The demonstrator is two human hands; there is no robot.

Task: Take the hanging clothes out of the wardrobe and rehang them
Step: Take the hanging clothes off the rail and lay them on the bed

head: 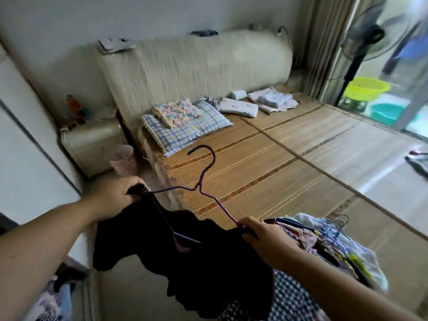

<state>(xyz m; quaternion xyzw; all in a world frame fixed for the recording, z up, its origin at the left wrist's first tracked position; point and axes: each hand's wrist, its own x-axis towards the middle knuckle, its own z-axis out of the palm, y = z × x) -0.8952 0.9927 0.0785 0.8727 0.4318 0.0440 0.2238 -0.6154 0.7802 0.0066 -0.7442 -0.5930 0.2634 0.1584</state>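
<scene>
Head: hands (115, 199) (266, 238) wide apart on hanger (198, 186)

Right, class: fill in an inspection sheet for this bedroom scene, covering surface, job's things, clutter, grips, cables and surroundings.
Surface: woven bed mat, laid in strips across the bed.
Job's things: dark garment partly on a purple hanger; pile of clothes on hangers at the bed's near edge.
Clutter: checked pillow and folded cloths by the headboard; pink cup on the floor.
Grips: left hand grips the garment at one hanger end; right hand holds the other end.
Cables: what looks like one cable at the headboard's top.
Surroundings: bedside cabinet, standing fan, green basin.
</scene>
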